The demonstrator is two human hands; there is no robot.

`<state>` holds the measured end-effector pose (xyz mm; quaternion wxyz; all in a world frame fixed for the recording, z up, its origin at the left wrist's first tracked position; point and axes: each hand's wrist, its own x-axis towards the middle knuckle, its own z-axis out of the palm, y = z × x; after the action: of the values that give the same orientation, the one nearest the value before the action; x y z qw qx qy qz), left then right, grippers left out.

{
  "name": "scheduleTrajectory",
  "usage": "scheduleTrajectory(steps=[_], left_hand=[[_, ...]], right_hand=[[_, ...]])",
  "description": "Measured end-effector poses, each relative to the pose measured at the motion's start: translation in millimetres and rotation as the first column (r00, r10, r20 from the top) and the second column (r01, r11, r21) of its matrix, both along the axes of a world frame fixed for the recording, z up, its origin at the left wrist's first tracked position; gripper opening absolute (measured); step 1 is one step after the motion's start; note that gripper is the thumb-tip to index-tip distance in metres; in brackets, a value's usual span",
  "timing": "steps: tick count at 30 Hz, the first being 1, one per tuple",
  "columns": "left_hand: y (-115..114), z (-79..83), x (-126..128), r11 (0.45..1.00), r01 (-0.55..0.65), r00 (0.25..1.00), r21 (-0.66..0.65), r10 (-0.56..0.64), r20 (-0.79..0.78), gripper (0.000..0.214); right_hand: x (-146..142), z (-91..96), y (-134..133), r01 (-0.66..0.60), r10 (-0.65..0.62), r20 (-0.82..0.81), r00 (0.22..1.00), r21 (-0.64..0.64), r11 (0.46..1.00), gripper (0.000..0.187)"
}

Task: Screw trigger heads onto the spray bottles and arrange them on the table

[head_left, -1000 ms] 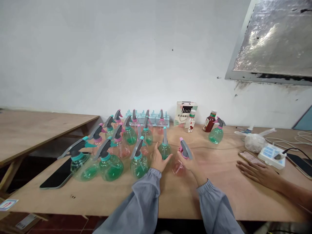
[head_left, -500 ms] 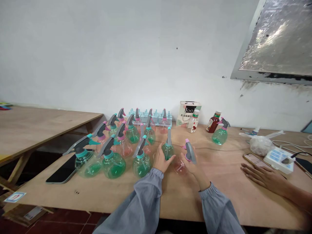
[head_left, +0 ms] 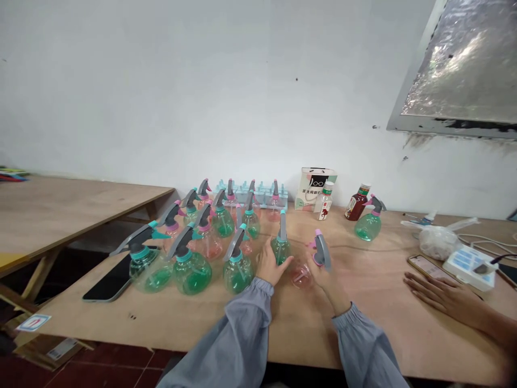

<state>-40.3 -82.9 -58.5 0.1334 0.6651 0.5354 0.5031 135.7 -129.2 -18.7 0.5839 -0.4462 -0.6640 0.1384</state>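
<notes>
My left hand [head_left: 270,264] is curled round a green spray bottle [head_left: 281,248], with the thumb across its near side. Just to the right, my right hand [head_left: 324,276] grips a pink spray bottle [head_left: 301,277] near its neck. That bottle leans, its grey and pink trigger head [head_left: 321,250] tipping to the right. Left of my hands, several green and pink spray bottles stand in loose rows, among them a green one [head_left: 237,272] nearest my left hand. Low liquid or tint shows in the green bottles.
A pale blue rack [head_left: 264,196] stands behind the bottles, beside a paper bag [head_left: 309,188]. A brown drink bottle [head_left: 356,203] and another green spray bottle [head_left: 368,225] are at back right. Another person's hand [head_left: 440,293] rests by a phone [head_left: 430,267]. A dark phone [head_left: 109,280] lies left.
The view has shifted slightly, so the scene sits a little further right. The pink bottle's trigger head has tipped slightly to the right. My left hand stays round the green bottle.
</notes>
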Motion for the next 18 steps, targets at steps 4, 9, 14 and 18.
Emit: scheduleTrajectory(steps=[4, 9, 14, 18], left_hand=[[1, -0.3, 0, 1.0, 0.001, 1.0, -0.006, -0.001, 0.008, 0.088], [1, -0.7, 0, 1.0, 0.004, 1.0, -0.002, -0.004, 0.011, 0.087], [2, -2.2, -1, 1.0, 0.001, 1.0, 0.009, -0.001, 0.008, 0.087], [3, -3.0, -1, 1.0, -0.006, 1.0, 0.013, 0.006, 0.008, 0.088]], right_hand=[[0, -0.2, 7, 0.028, -0.027, -0.022, 0.999, 0.051, 0.998, 0.021], [-3, -1.7, 13, 0.007, -0.007, -0.027, 1.0, -0.001, 1.0, 0.038], [-3, -0.2, 16, 0.018, -0.018, -0.052, 0.998, 0.004, 1.0, 0.03], [9, 5.9, 16, 0.038, -0.044, -0.07, 0.997, -0.084, 0.996, 0.041]])
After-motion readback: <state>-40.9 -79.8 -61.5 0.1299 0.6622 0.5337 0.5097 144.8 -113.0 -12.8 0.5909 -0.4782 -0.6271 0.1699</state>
